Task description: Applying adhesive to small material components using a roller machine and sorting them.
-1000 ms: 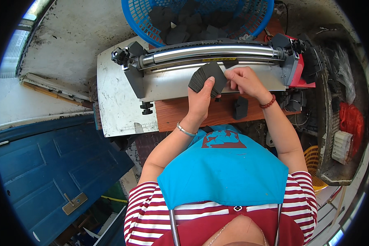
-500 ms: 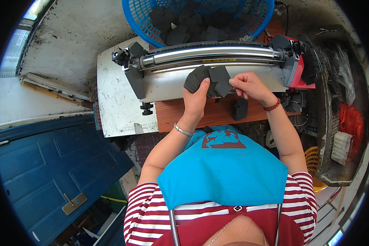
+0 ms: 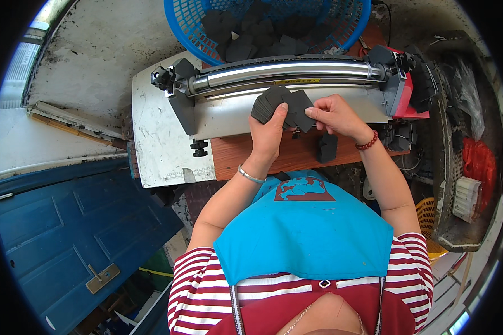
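Observation:
A fanned stack of thin black flat pieces (image 3: pixel 267 105) is gripped in my left hand (image 3: pixel 267 134), the thumb lying across its top. At the right of the fan, one squarish black piece (image 3: pixel 297 106) is pinched between the thumb and fingers of my right hand (image 3: pixel 335 117); it overlaps the stack. Both hands are above the front edge of a machine's metal plate (image 3: pixel 223 120), below its long shiny roller (image 3: pixel 290 72). Another dark piece (image 3: pixel 327 148) is on the reddish-brown wooden board (image 3: pixel 240 159) below my right hand.
Behind the roller stands a blue plastic basket (image 3: pixel 180 30) with many black pieces in it. A black knob (image 3: pixel 199 148) sticks out at the machine's left front. To the right are a dark trough (image 3: pixel 444 223), a red plastic bag (image 3: pixel 477 162) and a yellow basket (image 3: pixel 427 223). A blue door (image 3: pixel 67 234) is at left.
My right hand has shifted slightly left, its thumb now farther over the squarish piece. The left hand keeps hold of the stack, nearly in place.

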`<control>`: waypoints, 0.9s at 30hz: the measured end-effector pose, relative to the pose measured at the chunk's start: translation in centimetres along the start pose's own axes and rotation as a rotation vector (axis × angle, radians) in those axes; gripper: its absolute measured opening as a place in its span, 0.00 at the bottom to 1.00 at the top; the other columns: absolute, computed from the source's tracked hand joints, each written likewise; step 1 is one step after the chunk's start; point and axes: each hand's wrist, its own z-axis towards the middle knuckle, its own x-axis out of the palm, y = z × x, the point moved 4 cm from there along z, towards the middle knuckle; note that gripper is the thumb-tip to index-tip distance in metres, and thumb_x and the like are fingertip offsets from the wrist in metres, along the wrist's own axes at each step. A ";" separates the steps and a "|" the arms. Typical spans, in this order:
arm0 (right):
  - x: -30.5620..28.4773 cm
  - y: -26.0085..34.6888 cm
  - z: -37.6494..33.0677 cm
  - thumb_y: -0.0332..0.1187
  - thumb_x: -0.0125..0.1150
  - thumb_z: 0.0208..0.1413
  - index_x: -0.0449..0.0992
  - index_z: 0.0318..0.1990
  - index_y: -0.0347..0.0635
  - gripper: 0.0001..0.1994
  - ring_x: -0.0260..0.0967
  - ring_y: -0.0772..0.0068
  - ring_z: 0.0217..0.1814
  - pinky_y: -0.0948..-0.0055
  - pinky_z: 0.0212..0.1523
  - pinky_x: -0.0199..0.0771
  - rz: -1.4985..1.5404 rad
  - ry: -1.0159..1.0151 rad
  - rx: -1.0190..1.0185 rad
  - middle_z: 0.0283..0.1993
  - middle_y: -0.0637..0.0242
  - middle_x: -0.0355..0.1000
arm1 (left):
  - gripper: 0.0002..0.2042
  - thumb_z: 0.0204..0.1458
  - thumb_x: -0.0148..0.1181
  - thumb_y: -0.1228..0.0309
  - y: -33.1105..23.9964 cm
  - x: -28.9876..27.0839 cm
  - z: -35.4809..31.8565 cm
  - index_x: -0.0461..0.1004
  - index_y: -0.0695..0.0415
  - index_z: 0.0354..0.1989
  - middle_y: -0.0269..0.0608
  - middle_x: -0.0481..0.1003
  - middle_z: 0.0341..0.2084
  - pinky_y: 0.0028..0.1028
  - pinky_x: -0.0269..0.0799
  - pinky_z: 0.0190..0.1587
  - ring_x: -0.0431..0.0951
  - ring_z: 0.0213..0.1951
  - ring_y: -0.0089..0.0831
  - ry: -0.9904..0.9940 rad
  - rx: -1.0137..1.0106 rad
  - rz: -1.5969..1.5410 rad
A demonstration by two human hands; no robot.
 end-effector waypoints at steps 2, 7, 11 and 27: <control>-1.3 -0.9 0.0 0.42 0.59 0.59 0.73 0.21 0.40 0.18 0.59 0.85 0.10 0.82 0.10 0.56 -0.051 0.035 0.048 0.16 0.71 0.69 | 0.10 0.57 0.57 0.73 -0.5 -0.2 -0.1 0.72 0.60 0.47 0.38 0.77 0.36 0.24 0.78 0.25 0.79 0.33 0.25 -0.006 -0.040 -0.014; -3.5 -1.7 1.6 0.44 0.59 0.59 0.75 0.24 0.36 0.20 0.61 0.83 0.10 0.79 0.10 0.59 -0.245 -0.177 0.109 0.16 0.69 0.69 | 0.12 0.57 0.58 0.72 -0.3 0.1 -0.1 0.71 0.59 0.48 0.39 0.77 0.36 0.25 0.79 0.25 0.80 0.34 0.27 0.081 -0.076 -0.047; -0.9 -0.8 1.7 0.44 0.58 0.61 0.74 0.24 0.39 0.19 0.59 0.87 0.12 0.84 0.12 0.57 -0.049 -0.216 -0.014 0.17 0.72 0.68 | 0.12 0.57 0.57 0.72 0.0 0.5 -0.3 0.71 0.59 0.48 0.39 0.77 0.36 0.25 0.79 0.25 0.80 0.34 0.26 0.069 -0.116 -0.021; -0.1 -0.6 1.1 0.44 0.56 0.61 0.77 0.28 0.35 0.19 0.61 0.84 0.13 0.82 0.14 0.60 0.003 -0.115 -0.055 0.19 0.70 0.70 | 0.10 0.58 0.57 0.68 -0.2 1.1 -0.3 0.73 0.61 0.42 0.39 0.78 0.32 0.23 0.76 0.24 0.81 0.33 0.27 0.068 -0.161 -0.014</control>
